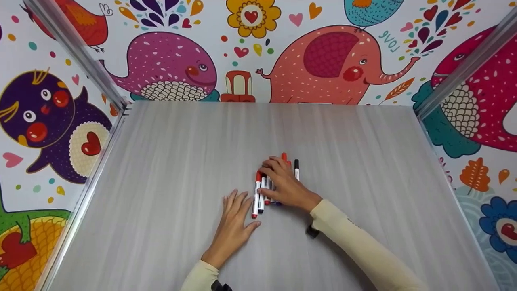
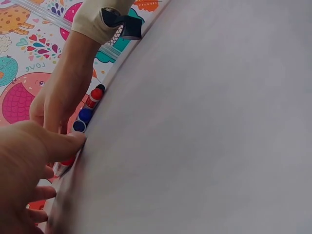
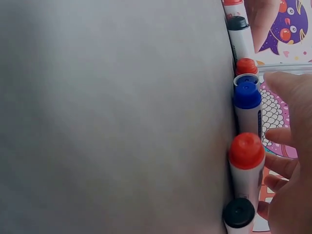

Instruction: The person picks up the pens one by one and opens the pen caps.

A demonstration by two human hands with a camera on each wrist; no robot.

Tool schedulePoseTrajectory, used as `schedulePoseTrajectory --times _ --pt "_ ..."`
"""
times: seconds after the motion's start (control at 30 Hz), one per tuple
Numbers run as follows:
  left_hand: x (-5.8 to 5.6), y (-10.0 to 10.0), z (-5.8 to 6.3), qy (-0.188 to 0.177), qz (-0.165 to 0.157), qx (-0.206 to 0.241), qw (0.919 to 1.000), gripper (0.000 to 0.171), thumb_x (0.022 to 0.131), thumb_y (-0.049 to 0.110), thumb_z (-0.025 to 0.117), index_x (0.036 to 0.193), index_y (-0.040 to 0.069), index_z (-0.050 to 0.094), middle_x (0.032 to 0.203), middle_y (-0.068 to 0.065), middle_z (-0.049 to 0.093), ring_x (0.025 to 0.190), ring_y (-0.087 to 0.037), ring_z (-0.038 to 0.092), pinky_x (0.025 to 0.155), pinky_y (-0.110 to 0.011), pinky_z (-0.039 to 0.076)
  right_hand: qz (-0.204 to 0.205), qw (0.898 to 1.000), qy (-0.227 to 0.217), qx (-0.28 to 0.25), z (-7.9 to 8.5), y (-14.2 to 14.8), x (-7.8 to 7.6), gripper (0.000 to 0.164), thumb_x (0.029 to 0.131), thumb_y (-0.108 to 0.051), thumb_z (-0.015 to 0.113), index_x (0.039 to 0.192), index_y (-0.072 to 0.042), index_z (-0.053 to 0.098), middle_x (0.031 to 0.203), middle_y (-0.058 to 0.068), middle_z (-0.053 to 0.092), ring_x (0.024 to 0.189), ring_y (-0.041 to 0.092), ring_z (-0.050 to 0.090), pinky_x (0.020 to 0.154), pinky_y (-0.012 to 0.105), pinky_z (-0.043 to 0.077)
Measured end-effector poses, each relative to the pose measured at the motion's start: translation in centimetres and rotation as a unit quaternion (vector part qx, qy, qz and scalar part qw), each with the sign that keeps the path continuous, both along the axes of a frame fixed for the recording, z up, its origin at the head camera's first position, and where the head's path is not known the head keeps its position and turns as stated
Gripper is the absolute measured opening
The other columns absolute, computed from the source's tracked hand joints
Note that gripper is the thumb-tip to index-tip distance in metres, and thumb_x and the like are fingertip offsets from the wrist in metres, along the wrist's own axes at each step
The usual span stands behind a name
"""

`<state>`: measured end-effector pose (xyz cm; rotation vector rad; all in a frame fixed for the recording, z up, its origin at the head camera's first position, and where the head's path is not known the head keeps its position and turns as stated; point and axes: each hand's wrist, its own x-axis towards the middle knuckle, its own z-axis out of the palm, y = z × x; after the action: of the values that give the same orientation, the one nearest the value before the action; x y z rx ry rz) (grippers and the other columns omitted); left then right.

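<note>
Several white-bodied markers with red, black and blue caps lie side by side on the table. At the left end is a red marker (image 1: 256,200); a black marker (image 1: 297,169) lies apart at the right end. My right hand (image 1: 286,186) reaches over the middle of the row with fingers spread, hiding part of it. Under it, the right wrist view shows a blue marker (image 3: 247,100) and another red marker (image 3: 246,153) close to the fingers. My left hand (image 1: 232,218) rests at the row's left side, fingers extended and thumb out, near the red marker's lower end.
The grey wood-grain table (image 1: 173,153) extends around the markers. A metal rail (image 1: 87,194) runs along its left edge. Behind and beside it stand walls printed with cartoon animals, including an elephant (image 1: 327,68).
</note>
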<state>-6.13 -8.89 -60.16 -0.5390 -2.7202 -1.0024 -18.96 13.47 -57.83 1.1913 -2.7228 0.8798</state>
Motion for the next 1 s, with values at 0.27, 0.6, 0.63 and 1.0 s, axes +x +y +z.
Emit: schedulePoseTrajectory --times 0.27,0.6,0.63,1.0 --pt "-0.3 -0.2 0.1 0.008 0.003 -0.001 1.0000 0.059 0.089 0.012 0.093 0.139 -0.007 0.068 0.155 -0.026 0.056 0.156 -0.055 0.036 0.122 -0.080 0.022 0.003 1.000 0.011 -0.002 0.0 -0.7 -0.4 0.064 0.101 -0.041 0.081 0.147 0.001 0.064 0.153 0.022 0.056 0.154 0.047 0.038 0.126 0.067 0.029" --pt "-0.4 0.2 -0.1 -0.002 0.007 0.002 1.0000 0.053 0.092 0.013 0.090 0.137 -0.006 0.070 0.156 -0.025 0.056 0.157 -0.054 0.035 0.123 -0.079 0.021 -0.011 0.999 -0.018 0.029 0.1 -0.6 -0.2 0.069 0.102 -0.046 0.078 0.148 0.003 0.062 0.157 0.022 0.051 0.158 0.045 0.031 0.127 0.068 0.025" --pt "-0.4 0.2 -0.2 -0.004 0.007 0.005 1.0000 0.053 0.092 0.013 0.090 0.137 -0.006 0.070 0.156 -0.025 0.056 0.157 -0.054 0.035 0.123 -0.078 0.021 -0.011 0.999 -0.019 0.026 0.0 -0.6 -0.2 0.068 0.102 -0.045 0.079 0.147 0.003 0.063 0.157 0.023 0.051 0.158 0.045 0.031 0.126 0.068 0.025" --pt "-1.1 -0.1 0.5 -0.049 -0.011 0.068 0.9965 0.056 0.092 0.014 0.089 0.140 -0.006 0.069 0.156 -0.024 0.057 0.158 -0.053 0.034 0.126 -0.076 0.018 -0.014 0.998 -0.067 -0.011 0.8 -0.2 -0.5 0.062 0.104 -0.042 0.075 0.148 0.001 0.062 0.162 0.020 0.049 0.164 0.041 0.022 0.130 0.065 0.021"
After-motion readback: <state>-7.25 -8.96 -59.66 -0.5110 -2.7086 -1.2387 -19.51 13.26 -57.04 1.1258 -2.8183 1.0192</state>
